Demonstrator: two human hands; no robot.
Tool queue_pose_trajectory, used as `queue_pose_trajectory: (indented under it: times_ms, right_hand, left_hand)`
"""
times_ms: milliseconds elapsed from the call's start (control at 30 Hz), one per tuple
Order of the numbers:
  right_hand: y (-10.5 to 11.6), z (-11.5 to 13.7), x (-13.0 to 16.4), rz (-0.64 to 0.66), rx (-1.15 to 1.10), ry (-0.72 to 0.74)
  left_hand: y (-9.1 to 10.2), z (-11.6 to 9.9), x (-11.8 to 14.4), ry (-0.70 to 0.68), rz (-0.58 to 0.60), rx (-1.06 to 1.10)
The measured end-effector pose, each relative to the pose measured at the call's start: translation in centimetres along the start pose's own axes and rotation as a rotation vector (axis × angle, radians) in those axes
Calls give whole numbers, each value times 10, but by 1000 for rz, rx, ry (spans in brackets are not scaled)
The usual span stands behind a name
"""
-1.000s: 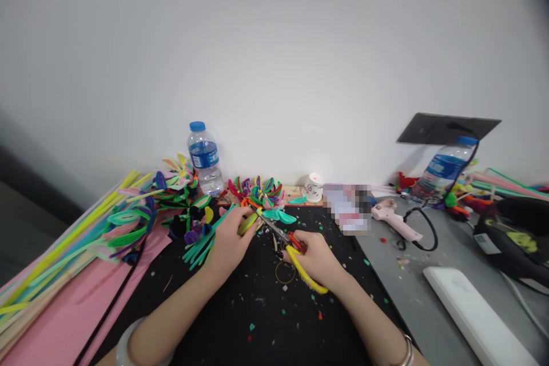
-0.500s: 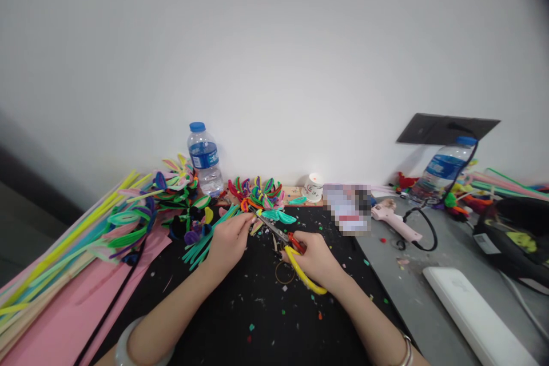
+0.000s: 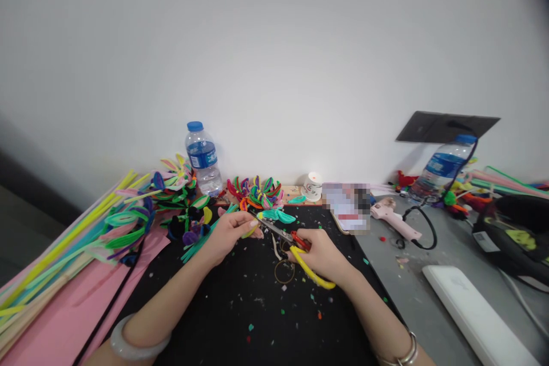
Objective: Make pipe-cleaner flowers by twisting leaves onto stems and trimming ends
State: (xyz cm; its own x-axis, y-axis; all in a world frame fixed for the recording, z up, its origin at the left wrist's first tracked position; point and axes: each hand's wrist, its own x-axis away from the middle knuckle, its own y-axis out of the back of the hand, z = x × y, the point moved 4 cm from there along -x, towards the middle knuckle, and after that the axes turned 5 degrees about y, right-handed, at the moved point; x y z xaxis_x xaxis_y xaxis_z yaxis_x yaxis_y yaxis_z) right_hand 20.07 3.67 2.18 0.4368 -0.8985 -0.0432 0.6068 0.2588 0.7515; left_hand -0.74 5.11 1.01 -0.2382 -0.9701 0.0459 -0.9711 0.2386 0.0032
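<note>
My right hand (image 3: 321, 249) is closed round the red-handled scissors (image 3: 281, 233), whose blades point up and left. A bent yellow pipe cleaner (image 3: 315, 279) also hangs from under this hand. My left hand (image 3: 229, 231) pinches a short yellow piece of pipe cleaner (image 3: 250, 233) beside the scissor tips; the fingers hide part of it. Just beyond the blades lies a turquoise pipe-cleaner leaf (image 3: 281, 217). A bundle of teal pipe cleaners (image 3: 198, 246) lies left of my left hand, partly covered by it.
Pipe-cleaner flowers (image 3: 259, 190) lie at the wall beside a water bottle (image 3: 203, 160) and a paper cup (image 3: 313, 186). Long pipe cleaners lie on pink paper (image 3: 115, 291) at left. A pink glue gun (image 3: 397, 222) and white box (image 3: 472, 314) are at right. Scraps dot the black mat (image 3: 240, 320).
My left hand has shifted slightly left and its fingers have spread, bringing the yellow piece into sight. My right hand has moved a little right with the scissors and the yellow pipe cleaner.
</note>
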Motion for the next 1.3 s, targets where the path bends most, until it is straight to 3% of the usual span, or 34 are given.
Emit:
queue_pose_trajectory:
  times_ms: [433, 600, 733, 1067, 1167, 1300]
  right_hand:
    - [3, 7, 2, 77, -38, 164]
    - [1, 10, 2, 72, -59, 190]
    - [0, 4, 1, 28, -81, 82]
    - [-10, 5, 1, -22, -92, -71]
    - [-14, 8, 1, -28, -93, -80]
    - [-16, 11, 2, -28, -93, -95]
  left_hand:
    - [-17, 7, 11, 88, 312, 641]
    - [-19, 7, 13, 132, 307, 681]
    - [-14, 7, 6, 114, 159, 472]
    - [-5, -16, 16, -355, -457, -600]
    - [-5, -20, 20, -487, -526, -807]
    - [-6, -21, 23, -594, -514, -883]
